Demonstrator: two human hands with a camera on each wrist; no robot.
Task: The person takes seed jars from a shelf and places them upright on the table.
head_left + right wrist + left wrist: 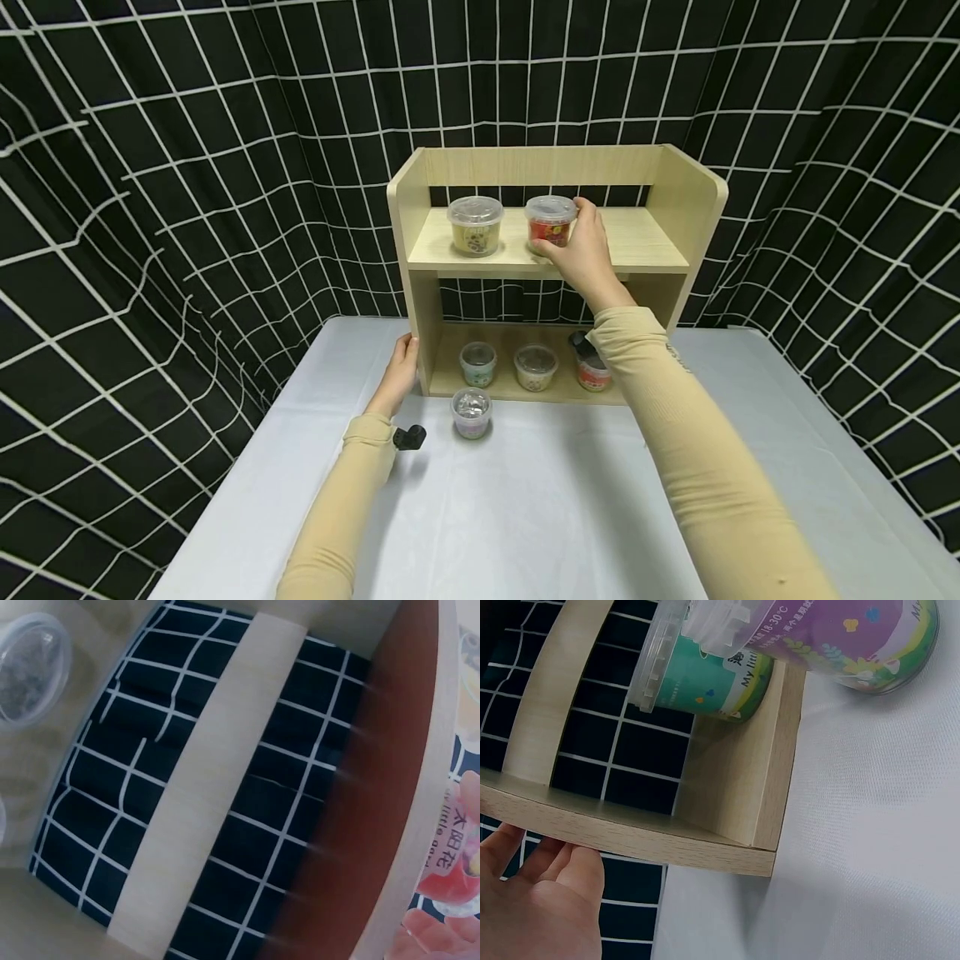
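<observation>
My right hand (588, 254) grips a clear-lidded plastic tub with a red label (550, 233) between thumb and fingers, at the upper board of a pale wooden shelf (637, 242). Whether the tub's base touches the board, I cannot tell. The right wrist view catches part of the red-labelled tub (446, 859) and fingertips at its right edge. To the left of it stands a yellow-labelled tub (476, 240). My left hand (397, 379) rests its fingers against the outer face of the shelf's left side panel; the left wrist view shows them extended there.
On the lower board stand a teal tub (478, 373), a cream tub (535, 379) and a pinkish-red tub (593, 380), partly covered by the black wrist camera (585, 343). A purple-labelled tub (471, 423) stands on the white tablecloth (510, 508) before the shelf. Black gridded cloth hangs around.
</observation>
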